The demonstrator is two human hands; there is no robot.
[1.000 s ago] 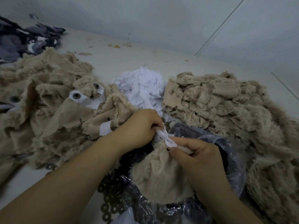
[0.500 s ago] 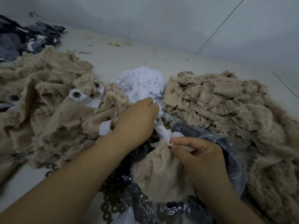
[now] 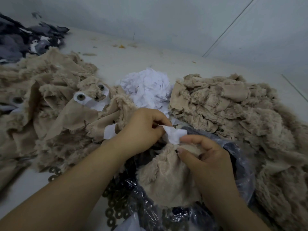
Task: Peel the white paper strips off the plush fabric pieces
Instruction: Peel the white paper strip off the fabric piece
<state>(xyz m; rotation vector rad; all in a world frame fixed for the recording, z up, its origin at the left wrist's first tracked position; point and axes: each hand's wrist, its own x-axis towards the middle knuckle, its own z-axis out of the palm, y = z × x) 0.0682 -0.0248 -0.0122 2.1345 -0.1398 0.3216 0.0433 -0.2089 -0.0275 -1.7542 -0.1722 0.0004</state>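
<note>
A beige plush fabric piece [image 3: 168, 179] hangs in front of me, gripped at its top edge by my right hand [image 3: 206, 162]. My left hand [image 3: 143, 129] pinches the free end of a white paper strip [image 3: 174, 135] whose other end still meets the plush by my right fingertips. Behind my hands lies a heap of peeled white paper strips [image 3: 146, 87]. On the left is a pile of plush pieces [image 3: 50, 100] with white strips and plastic eyes on them. On the right sits another plush pile [image 3: 230, 110] showing no paper.
A clear plastic bag of dark parts [image 3: 240, 184] sits under my hands. Several dark washers [image 3: 115, 207] lie loose on the white table [image 3: 116, 60]. Grey and dark fabric scraps [image 3: 25, 40] are piled at the far left. A pale wall rises behind.
My left hand drew the strip up and away, then came back down toward my right hand, and more of the white strip now shows between the two hands.
</note>
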